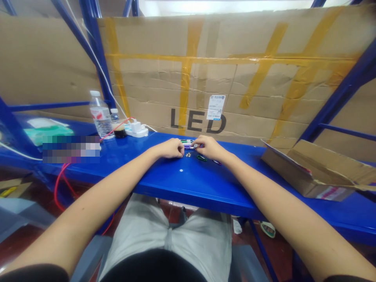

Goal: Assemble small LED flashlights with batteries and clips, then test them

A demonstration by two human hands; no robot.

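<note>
Several shiny, metallic-coloured tubes [187, 141] lie side by side on the blue tabletop, between my two hands. My left hand [171, 148] rests at their left end with its fingers curled closed; anything inside it is hidden. From the right, my right hand [209, 146] reaches in with its fingertips closed on a small round silver piece [195, 146] beside the tubes. Just below is a small cluster of round metallic pieces [188, 155]. A green carabiner-like clip [201, 158] and a small purple piece [216, 162] lie under my right hand and wrist.
An open cardboard box [320, 180] sits to the right on the blue table [188, 188]. A water bottle [100, 115], a bottle of dark liquid [118, 125] and a white power strip [138, 130] stand back left. Behind rises a large taped carton [164, 82].
</note>
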